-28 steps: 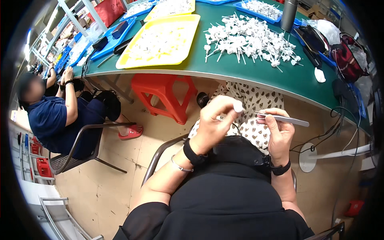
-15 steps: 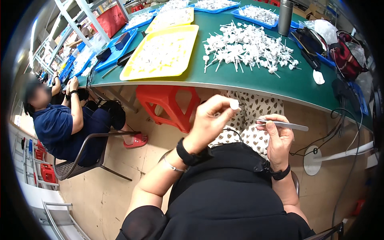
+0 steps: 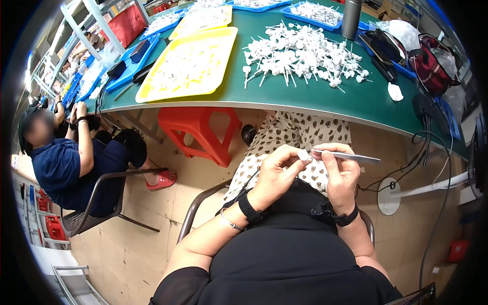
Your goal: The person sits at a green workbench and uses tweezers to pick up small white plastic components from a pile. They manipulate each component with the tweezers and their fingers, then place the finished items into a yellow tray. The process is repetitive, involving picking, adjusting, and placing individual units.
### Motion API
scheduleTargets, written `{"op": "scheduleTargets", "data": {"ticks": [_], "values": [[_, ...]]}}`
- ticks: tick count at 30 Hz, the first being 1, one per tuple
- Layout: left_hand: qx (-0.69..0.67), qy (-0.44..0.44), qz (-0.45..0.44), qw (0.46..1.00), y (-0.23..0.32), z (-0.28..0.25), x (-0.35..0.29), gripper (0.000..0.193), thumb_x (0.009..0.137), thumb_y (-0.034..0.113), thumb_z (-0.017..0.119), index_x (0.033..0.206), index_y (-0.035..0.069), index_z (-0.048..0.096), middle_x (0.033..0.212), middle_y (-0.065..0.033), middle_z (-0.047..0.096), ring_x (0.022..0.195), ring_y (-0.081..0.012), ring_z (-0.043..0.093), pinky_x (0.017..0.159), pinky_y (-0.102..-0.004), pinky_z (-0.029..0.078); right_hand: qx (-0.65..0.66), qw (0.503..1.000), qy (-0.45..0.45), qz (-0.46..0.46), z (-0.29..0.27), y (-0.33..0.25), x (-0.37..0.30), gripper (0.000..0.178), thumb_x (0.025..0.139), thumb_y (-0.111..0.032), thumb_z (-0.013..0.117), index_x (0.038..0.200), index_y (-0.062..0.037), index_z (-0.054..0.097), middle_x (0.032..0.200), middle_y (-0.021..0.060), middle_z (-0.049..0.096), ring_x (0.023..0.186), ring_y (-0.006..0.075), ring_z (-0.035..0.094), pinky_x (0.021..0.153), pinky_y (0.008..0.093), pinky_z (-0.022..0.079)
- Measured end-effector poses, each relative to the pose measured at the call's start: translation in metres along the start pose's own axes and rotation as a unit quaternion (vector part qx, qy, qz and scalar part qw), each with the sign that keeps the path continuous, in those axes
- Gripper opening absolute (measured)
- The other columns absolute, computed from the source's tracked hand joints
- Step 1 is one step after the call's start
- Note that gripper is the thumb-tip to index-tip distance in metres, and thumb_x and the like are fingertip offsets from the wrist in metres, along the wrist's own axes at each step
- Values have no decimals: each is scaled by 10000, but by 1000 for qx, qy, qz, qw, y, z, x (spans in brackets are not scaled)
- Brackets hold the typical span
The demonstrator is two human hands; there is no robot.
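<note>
Above my lap, my left hand pinches a small round white piece between thumb and fingertips. My right hand is closed around metal tweezers, whose back end sticks out to the right. The tweezers' tips point left and come right up to the white piece; whether they touch it or carry something tiny, I cannot make out. Beyond my hands, a pile of white plastic pieces with thin stems lies loose on the green table.
A yellow tray of small white parts sits left of the pile, with blue trays behind. A grey bottle stands at the back. Under the table edge is a red stool. A co-worker sits at left. Cables hang at right.
My left hand has come down and toward the right hand with the white piece. The tweezers, formerly apart from it, are now at its edge. The whole view has shifted slightly.
</note>
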State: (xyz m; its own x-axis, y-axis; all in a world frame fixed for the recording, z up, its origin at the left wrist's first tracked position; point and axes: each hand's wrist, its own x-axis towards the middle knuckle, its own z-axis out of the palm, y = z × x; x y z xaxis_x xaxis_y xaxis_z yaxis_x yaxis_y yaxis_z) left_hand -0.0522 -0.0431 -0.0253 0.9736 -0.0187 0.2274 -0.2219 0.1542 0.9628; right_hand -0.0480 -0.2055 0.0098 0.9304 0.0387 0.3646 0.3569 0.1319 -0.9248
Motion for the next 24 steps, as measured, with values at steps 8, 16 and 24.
{"op": "scheduleTargets", "data": {"ticks": [8, 16, 24], "values": [[-1, 8, 18, 1000, -7, -1, -1, 116, 918, 15, 772, 1019, 28, 717, 922, -23, 668, 786, -84, 670, 686, -239, 536, -34, 999, -16, -15, 4, 0, -3, 96, 1011, -6, 657, 1098, 24, 683, 992, 79, 727, 883, 118, 689, 772, 246, 543], [46, 14, 69, 996, -8, -2, -2, 92, 940, 28, 760, 1018, 38, 711, 928, -8, 673, 801, -73, 650, 695, -231, 527, -70, 996, -29, -49, 1, 10, -3, 89, 996, 1, 677, 1081, 16, 701, 993, 62, 719, 843, 115, 668, 738, 250, 528], [102, 80, 210, 969, 25, -34, 36, 52, 974, -14, 699, 1019, 12, 691, 964, -26, 694, 827, -82, 650, 736, -240, 527, 1, 999, -7, -41, -1, 0, 1, 131, 1024, -19, 636, 1137, 43, 662, 1056, 96, 723, 939, 144, 705, 862, 269, 568]]}}
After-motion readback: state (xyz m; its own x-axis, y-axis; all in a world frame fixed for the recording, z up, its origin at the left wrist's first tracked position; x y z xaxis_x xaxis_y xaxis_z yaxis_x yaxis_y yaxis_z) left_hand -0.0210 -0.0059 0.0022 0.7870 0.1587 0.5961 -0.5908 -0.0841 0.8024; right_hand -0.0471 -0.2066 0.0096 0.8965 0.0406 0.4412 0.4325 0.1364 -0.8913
